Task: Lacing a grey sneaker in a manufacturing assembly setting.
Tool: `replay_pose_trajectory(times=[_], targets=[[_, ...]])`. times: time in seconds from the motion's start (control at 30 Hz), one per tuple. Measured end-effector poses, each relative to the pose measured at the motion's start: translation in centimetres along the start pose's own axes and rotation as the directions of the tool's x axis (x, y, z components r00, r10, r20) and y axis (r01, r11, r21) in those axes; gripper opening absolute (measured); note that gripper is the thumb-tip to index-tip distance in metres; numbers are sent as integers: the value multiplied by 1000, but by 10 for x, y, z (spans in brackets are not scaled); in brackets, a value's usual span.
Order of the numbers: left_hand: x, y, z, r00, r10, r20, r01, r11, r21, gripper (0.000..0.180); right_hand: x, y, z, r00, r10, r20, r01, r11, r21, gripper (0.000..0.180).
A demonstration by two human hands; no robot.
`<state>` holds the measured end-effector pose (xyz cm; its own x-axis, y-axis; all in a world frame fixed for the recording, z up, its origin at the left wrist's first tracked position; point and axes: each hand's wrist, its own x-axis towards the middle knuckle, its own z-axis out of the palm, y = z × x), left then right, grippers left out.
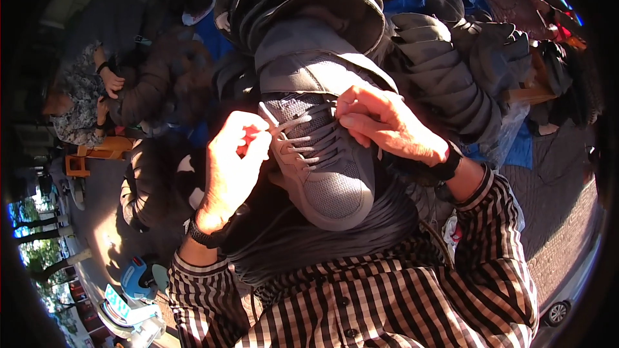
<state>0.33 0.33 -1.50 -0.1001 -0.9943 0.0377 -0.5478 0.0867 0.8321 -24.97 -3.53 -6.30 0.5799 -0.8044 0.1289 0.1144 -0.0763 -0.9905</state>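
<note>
A grey mesh shoe upper (332, 193) rests over my lap with its toe toward me, at the near end of a row of nested dark uppers (316, 0). Grey shoelace (316, 130) runs in several crossing rows over its tongue. On the left side of the lacing, my left hand (233, 161) is closed in a pinch at the lace by the eyelets. My right hand (383, 122) pinches the lace at the top right eyelets, thumb against fingers. The fingertips partly cover the lace ends.
More nested uppers (438, 71) lie at the right, others (142, 183) at the left. Another person's hand (111, 82) shows at far left, above an orange wooden stool (106, 148). A blue helmet (137, 278) is at lower left, a car wheel (558, 313) at lower right.
</note>
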Motion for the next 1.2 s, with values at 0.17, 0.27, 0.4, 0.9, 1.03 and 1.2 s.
replay_pose_trajectory(times=[0.17,0.27,0.4,0.9,1.03,1.2], targets=[[-5,-8,-2,990,139,8,-139,982,131,22,-13,5,0,988,-107,-109,97,991,-93,9],[-3,-5,0,984,180,-12,-175,967,184,24,-1,6,2,921,-381,-82,297,823,-484,15],[5,3,8,954,299,-1,-291,931,219,21,7,-1,6,928,-367,-69,239,725,-645,21],[15,15,3,987,125,102,-141,975,169,9,28,-10,-4,903,-397,163,372,535,-759,12],[18,9,0,987,93,135,-109,987,120,8,35,-22,-21,991,-18,135,74,905,-420,8],[17,13,-6,980,-39,195,19,995,101,7,30,-8,-29,950,-243,194,310,791,-527,11]])
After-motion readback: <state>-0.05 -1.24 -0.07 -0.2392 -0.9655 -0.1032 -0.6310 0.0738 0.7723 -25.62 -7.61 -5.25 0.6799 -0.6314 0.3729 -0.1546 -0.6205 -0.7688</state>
